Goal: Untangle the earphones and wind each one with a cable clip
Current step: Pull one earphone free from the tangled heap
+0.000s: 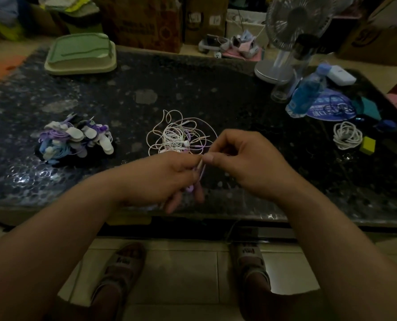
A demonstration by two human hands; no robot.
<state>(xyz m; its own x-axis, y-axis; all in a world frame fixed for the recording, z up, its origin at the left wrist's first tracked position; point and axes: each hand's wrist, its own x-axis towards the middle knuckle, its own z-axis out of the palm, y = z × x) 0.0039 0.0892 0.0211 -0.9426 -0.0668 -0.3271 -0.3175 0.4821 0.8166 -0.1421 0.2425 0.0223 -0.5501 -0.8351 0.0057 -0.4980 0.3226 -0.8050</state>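
Your forearms reach in from the bottom of the view and meet over the near edge of the table. Your left hand is curled round a purple cable, with what looks like a purple earbud hanging just below the fingers. Your right hand pinches the same cable between thumb and forefinger, touching the left hand's fingertips. I judge you are working one strand free, with no winding begun.

Just beyond your hands lies the tangle of earphones, white, pink and purple loops heaped together. The strand you hold seems to run back into it, though the dim light hides exactly where.

Well off to your left sits the pile of cable clips. Far to your right rests a coiled white earphone.

Mind the pull. Tugging the strand while it is caught in the heap would likely tighten a knot, or drag the whole tangle toward the table edge. Thin cable pinched this hard could also kink.
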